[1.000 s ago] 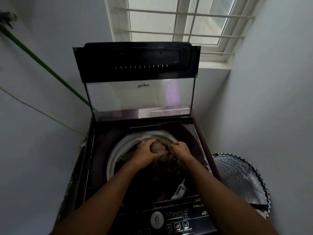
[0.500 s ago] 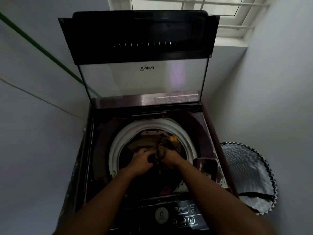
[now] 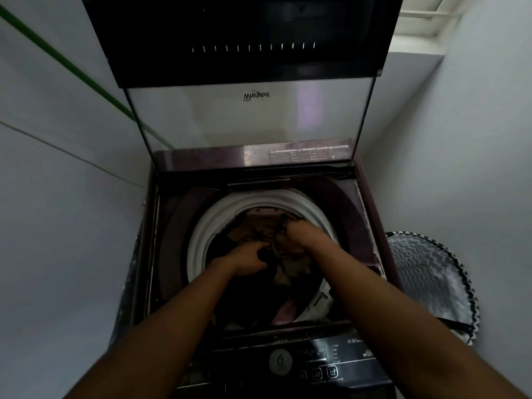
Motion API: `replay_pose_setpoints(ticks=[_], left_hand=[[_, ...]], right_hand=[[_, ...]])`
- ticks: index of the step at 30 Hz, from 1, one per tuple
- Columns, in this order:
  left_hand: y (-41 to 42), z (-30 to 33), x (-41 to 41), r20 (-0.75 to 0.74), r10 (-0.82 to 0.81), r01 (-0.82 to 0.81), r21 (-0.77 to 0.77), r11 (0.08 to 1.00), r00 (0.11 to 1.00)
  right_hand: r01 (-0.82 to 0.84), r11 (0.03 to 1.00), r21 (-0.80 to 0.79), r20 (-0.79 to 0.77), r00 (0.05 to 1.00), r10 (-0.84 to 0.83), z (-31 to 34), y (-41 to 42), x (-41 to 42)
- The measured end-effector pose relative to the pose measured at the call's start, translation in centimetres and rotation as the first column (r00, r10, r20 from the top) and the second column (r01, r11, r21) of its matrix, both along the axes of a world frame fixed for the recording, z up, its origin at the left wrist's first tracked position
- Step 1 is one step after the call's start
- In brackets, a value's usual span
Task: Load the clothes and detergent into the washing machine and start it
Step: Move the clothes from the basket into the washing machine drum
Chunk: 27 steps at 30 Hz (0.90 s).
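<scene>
Brown and dark clothes (image 3: pixel 260 230) were piled inside the white-rimmed drum (image 3: pixel 201 234) of the top-loading washing machine (image 3: pixel 365 203), nearly level with the rim. The left hand (image 3: pixel 247 256) was curled onto dark fabric at the heap's near side; the right hand (image 3: pixel 302 236) was clenched on a brown bunch. Judged risks: fabric could be left over the rim and caught when the raised lid (image 3: pixel 250 113) was lowered; an overpacked load could wash poorly; detergent was not seen and could be forgotten. The control panel (image 3: pixel 316 361) with its round dial (image 3: pixel 280 361) was seen at the near edge. Pale walls (image 3: pixel 57 211) closed in tightly, with a zigzag-patterned laundry basket (image 3: pixel 426 277) on the right and a window sill (image 3: pixel 417 38) behind.
</scene>
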<state>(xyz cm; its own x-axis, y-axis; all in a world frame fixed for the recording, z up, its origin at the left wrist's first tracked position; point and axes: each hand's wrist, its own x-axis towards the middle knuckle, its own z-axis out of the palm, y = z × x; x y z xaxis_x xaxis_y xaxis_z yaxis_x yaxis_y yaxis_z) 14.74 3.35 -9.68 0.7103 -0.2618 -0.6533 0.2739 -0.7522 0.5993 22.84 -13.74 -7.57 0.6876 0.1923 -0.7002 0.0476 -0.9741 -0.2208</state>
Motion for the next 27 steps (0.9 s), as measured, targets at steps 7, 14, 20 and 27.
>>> replay_pose_setpoints(ticks=[7, 14, 20, 27], left_hand=[[2.5, 2.6, 1.7, 0.439, 0.112, -0.212, 0.186, 0.959, 0.892], [2.2, 1.7, -0.5, 0.111, -0.106, 0.09, 0.145, 0.985, 0.988], [0.9, -0.4, -1.3, 0.184, -0.21, 0.132, 0.361, 0.923, 0.96], [0.3, 1.0, 0.5, 0.203, 0.043, -0.095, 0.255, 0.962, 0.978]], right_hand=[[-0.266, 0.964, 0.028, 0.176, 0.95, 0.257, 0.2, 3.5, 1.4], [-0.306, 0.951, -0.039, -0.078, 0.95, 0.303, -5.4, 0.8, -1.6], [-0.377, 0.918, -0.125, -0.002, 0.925, 0.38, -6.1, -0.2, -1.4], [-0.324, 0.943, -0.082, -0.034, 0.946, 0.322, -1.5, 1.6, 0.2]])
